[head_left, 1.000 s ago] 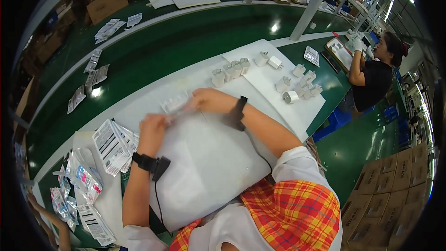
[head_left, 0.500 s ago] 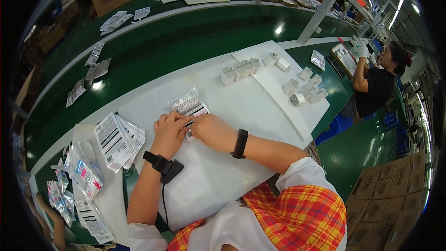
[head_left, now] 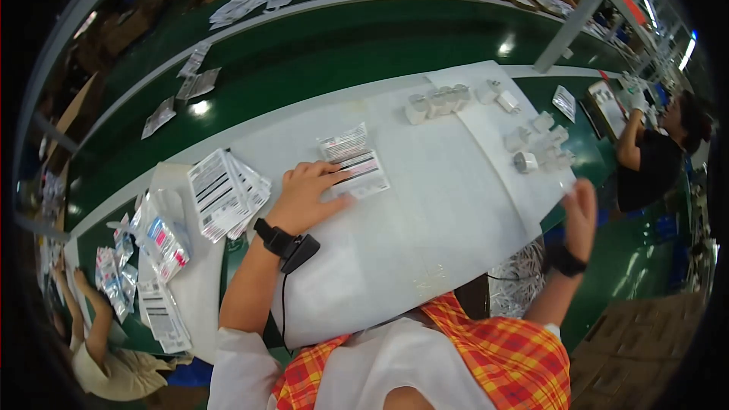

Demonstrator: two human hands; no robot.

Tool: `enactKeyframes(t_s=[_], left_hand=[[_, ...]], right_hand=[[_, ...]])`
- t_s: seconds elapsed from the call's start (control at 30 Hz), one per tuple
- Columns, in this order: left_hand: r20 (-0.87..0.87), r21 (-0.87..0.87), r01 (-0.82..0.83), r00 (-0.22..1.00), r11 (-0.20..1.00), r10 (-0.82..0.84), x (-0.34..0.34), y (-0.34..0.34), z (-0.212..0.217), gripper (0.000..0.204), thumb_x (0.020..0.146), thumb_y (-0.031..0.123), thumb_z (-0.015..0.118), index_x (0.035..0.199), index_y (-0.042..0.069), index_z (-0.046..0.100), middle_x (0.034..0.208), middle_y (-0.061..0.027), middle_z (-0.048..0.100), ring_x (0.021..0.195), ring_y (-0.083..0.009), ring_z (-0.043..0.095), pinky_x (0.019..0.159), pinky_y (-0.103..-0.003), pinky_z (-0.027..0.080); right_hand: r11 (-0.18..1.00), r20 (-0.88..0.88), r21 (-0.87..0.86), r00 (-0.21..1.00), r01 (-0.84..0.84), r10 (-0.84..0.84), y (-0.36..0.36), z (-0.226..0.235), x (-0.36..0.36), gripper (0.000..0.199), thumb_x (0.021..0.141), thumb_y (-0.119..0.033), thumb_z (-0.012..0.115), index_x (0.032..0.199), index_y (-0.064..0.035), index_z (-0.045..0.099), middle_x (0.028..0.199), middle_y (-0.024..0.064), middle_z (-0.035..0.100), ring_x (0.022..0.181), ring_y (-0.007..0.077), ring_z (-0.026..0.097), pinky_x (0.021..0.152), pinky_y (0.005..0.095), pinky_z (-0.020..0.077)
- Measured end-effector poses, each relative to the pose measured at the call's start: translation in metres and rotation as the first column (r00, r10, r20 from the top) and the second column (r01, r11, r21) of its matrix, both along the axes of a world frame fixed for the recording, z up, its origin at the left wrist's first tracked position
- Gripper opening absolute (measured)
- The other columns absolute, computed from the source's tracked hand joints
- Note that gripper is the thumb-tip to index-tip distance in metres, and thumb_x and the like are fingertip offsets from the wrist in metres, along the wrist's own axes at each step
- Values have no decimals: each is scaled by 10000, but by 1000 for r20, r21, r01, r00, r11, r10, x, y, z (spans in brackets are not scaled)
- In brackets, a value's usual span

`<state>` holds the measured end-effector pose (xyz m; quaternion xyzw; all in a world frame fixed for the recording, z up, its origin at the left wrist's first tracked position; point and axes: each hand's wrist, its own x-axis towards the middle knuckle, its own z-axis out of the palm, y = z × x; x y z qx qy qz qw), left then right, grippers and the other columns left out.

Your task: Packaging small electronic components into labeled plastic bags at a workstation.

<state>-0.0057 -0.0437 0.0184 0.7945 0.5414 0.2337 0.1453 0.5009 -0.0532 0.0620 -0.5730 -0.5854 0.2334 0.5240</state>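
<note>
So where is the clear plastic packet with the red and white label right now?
In the head view, the clear plastic packet lies flat on the white work mat, left of centre, under the left hand fingertips.

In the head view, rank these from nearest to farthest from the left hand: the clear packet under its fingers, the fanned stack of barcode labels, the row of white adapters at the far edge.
1. Clear packet: under the left hand's fingertips, touching.
2. Fanned stack of barcode labels: just to the hand's left on the white mat.
3. Row of white adapters: far side, off to the right.
</note>
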Motion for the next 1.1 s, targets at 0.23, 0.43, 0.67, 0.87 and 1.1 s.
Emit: enactKeyframes(t_s=[0.23, 0.43, 0.67, 0.87, 1.1], left_hand=[[-64, -57, -118, 991, 991, 114, 15, 5, 6, 324, 750, 198, 699, 1069, 156, 661, 1075, -25, 615, 1042, -239, 510, 922, -399, 321], [-211, 60, -79, 973, 995, 90, 22, 7, 12, 282, 725, 207, 716, 989, 142, 639, 1029, -33, 597, 1010, -236, 509, 881, -391, 338], [-286, -32, -274, 924, 961, 254, 17, -7, 27, 389, 724, 265, 741, 1074, 139, 625, 1115, -32, 570, 1032, -248, 496, 875, -396, 366], [-224, 77, -410, 881, 909, 417, -65, -62, 43, 430, 792, 281, 689, 1189, 139, 606, 1252, -105, 553, 1154, -289, 485, 971, -481, 351], [-355, 200, -695, 605, 691, 712, -156, -79, 4, 364, 878, 219, 582, 1225, 111, 600, 1338, -75, 550, 1259, -327, 471, 1085, -592, 238]], right_hand=[[560, 765, -391, 596, 731, -244, -138, -149, 190, 367, 957, -146, 553, 1299, -24, 498, 1220, 132, 566, 1059, 255, 570, 906, 366, 458], [954, 268, 187, 922, 234, -278, -18, 40, 2, 384, 951, -40, 516, 1323, 43, 470, 1331, 175, 520, 1217, 253, 511, 1036, 359, 383], [783, 565, -389, 546, -485, 618, 93, -4, -290, 723, 831, -161, 688, 1440, -58, 313, 1044, 162, 604, 883, 280, 608, 781, 343, 496], [573, 390, -578, 420, -581, 820, 126, -6, -292, 878, 731, -193, 780, 1446, -50, 292, 1122, 219, 556, 936, 346, 593, 828, 373, 491], [519, 659, -372, 175, -770, 731, 188, -2, -337, 659, 678, -184, 797, 1251, -13, 518, 1065, 178, 589, 948, 318, 585, 859, 339, 475]])
